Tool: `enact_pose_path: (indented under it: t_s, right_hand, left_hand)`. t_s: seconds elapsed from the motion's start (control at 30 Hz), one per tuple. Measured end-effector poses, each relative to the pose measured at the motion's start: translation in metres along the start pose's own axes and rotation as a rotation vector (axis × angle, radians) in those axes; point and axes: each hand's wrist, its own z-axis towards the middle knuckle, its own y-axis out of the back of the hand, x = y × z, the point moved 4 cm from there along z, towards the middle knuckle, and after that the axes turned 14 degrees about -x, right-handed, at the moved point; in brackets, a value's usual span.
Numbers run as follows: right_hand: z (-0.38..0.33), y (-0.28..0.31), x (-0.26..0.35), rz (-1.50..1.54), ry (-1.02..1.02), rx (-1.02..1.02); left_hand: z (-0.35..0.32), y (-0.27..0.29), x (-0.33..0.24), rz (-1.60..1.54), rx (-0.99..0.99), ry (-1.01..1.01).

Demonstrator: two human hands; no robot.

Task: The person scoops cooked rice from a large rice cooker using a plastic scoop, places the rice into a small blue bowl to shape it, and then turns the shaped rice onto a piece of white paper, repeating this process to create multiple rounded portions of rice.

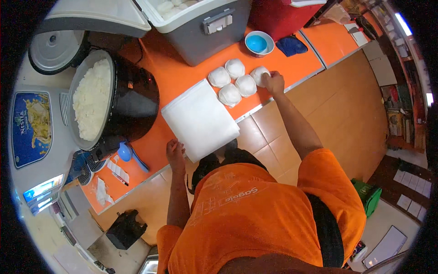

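My right hand (274, 82) reaches out over the orange counter (173, 73) and grips a white wrapped rice ball (258, 74) at the right end of a cluster. Several more wrapped balls (230, 84) lie beside it. My left hand (174, 152) rests on the near corner of a stack of white paper sheets (200, 119) at the counter's front edge, fingers curled on the edge of the sheets.
A large black rice cooker (132, 98) full of white rice (92, 98) stands at the left, lid (57, 48) open. A grey cooler box (200, 27) sits behind. A blue bowl (258, 43), a blue cloth (292, 45) and a blue scoop (125, 153) lie on the counter.
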Motion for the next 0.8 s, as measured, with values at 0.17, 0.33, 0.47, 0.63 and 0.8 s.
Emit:
enact_pose_path:
  t_s: [0.17, 0.33, 0.47, 0.63, 0.8]
  right_hand:
    - [0.063, 0.012, 0.008, -0.008, 0.139, -0.337]
    - [0.132, -0.031, -0.001, -0.132, -0.006, -0.038]
    - [0.126, -0.003, -0.008, -0.063, -0.070, -0.193]
    - [0.130, 0.054, -0.090, 0.505, -0.491, -0.266]
    - [0.147, 0.064, -0.115, -0.091, -0.447, -0.342]
  left_hand:
    - [-0.004, 0.002, 0.002, -0.065, 0.008, -0.028]
    - [-0.008, 0.012, 0.005, -0.032, 0.011, -0.080]
    - [-0.010, 0.036, 0.018, -0.038, -0.024, -0.108]
    - [-0.022, 0.058, 0.032, -0.071, -0.148, 0.029]
    - [-0.031, 0.079, 0.039, 0.035, -0.214, 0.083]
